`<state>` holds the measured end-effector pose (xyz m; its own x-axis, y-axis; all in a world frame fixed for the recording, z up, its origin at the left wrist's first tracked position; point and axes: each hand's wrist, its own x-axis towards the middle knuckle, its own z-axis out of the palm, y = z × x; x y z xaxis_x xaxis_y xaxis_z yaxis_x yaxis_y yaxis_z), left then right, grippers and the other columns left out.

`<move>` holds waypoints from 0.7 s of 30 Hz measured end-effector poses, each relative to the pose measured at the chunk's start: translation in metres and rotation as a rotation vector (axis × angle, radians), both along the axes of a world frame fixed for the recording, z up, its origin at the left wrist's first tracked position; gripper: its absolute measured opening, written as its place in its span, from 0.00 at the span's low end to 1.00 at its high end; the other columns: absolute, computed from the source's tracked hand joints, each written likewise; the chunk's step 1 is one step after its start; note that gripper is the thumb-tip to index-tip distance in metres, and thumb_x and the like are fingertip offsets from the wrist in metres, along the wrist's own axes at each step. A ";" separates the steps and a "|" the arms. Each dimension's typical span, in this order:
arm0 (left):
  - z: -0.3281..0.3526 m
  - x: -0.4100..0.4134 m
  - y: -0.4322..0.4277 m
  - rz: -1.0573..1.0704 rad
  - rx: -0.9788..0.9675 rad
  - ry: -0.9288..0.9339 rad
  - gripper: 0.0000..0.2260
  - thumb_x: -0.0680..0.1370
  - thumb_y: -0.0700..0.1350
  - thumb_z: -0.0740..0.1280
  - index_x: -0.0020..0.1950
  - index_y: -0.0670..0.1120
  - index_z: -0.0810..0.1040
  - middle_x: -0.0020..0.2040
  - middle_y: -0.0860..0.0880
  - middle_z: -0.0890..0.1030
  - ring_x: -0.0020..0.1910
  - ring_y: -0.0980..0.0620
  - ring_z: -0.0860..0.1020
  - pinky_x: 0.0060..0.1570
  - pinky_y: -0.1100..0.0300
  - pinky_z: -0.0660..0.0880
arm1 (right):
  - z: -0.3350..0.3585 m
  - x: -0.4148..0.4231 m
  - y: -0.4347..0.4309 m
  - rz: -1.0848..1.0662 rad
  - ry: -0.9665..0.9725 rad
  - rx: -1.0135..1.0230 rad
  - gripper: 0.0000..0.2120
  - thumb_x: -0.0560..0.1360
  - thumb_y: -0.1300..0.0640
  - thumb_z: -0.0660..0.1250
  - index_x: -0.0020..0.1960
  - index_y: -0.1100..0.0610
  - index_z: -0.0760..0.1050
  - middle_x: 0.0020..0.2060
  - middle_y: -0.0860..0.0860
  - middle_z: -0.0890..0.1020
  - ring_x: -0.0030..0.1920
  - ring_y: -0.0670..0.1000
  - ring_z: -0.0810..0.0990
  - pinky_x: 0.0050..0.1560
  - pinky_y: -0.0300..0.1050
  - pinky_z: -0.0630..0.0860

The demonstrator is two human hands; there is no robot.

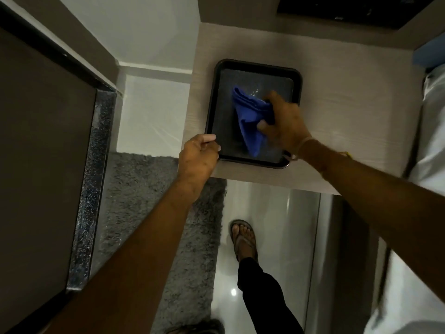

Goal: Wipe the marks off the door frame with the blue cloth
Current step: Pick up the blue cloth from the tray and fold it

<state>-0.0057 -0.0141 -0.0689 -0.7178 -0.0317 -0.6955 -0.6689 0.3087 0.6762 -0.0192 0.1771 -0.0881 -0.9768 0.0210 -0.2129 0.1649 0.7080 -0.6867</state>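
Here the right hand point(284, 121) has its grip closed on the blue cloth point(250, 119) over the tray point(255, 66), the left hand point(198, 157) pinching the tray's corner; lifting toward the door frame point(96, 165) likely follows.

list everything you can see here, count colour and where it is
blue cloth: 1, blue, over the tray, gripped by the right hand
tray: 1, black, on the pale counter
counter: 1, pale beige, centre and right
rug: 1, grey shaggy, on the floor under the left arm
door: 1, dark brown with a speckled dark edge, far left
floor: 1, glossy pale, below the counter
sandal: 1 in view, brown, on the foot on the floor
left hand: 1, holding the tray's near left corner
right hand: 1, closed on the cloth, band at the wrist
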 end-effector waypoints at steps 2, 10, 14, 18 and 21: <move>0.017 -0.004 0.002 0.040 0.085 -0.028 0.12 0.78 0.47 0.63 0.60 0.47 0.74 0.54 0.46 0.80 0.52 0.48 0.79 0.54 0.53 0.78 | 0.018 0.009 -0.009 -0.028 0.031 -0.141 0.13 0.72 0.66 0.67 0.54 0.63 0.68 0.47 0.55 0.79 0.43 0.50 0.77 0.37 0.35 0.75; 0.150 -0.032 -0.054 0.063 0.229 -0.003 0.23 0.71 0.69 0.58 0.43 0.52 0.79 0.33 0.54 0.86 0.36 0.53 0.85 0.33 0.60 0.80 | 0.129 0.025 -0.096 0.084 0.235 -0.406 0.14 0.68 0.65 0.66 0.50 0.57 0.67 0.43 0.39 0.73 0.43 0.31 0.74 0.43 0.22 0.68; 0.233 -0.019 -0.118 0.106 0.191 0.077 0.16 0.72 0.60 0.65 0.42 0.49 0.81 0.36 0.51 0.86 0.35 0.52 0.84 0.32 0.60 0.80 | 0.196 0.033 -0.151 0.276 0.256 -0.393 0.20 0.67 0.65 0.71 0.56 0.61 0.68 0.51 0.52 0.77 0.45 0.43 0.75 0.48 0.30 0.70; 0.316 0.022 -0.184 0.200 0.155 0.186 0.13 0.73 0.54 0.66 0.46 0.45 0.82 0.39 0.49 0.85 0.37 0.51 0.83 0.31 0.62 0.79 | 0.273 0.052 -0.222 0.483 0.355 -0.280 0.36 0.63 0.51 0.78 0.62 0.63 0.64 0.57 0.55 0.76 0.52 0.53 0.77 0.53 0.49 0.75; 0.376 0.069 -0.233 0.278 0.138 0.320 0.09 0.75 0.48 0.64 0.45 0.44 0.80 0.29 0.52 0.83 0.33 0.53 0.83 0.31 0.63 0.79 | 0.339 0.073 -0.283 0.599 0.412 -0.219 0.49 0.63 0.47 0.77 0.73 0.62 0.53 0.64 0.57 0.69 0.61 0.53 0.72 0.62 0.50 0.72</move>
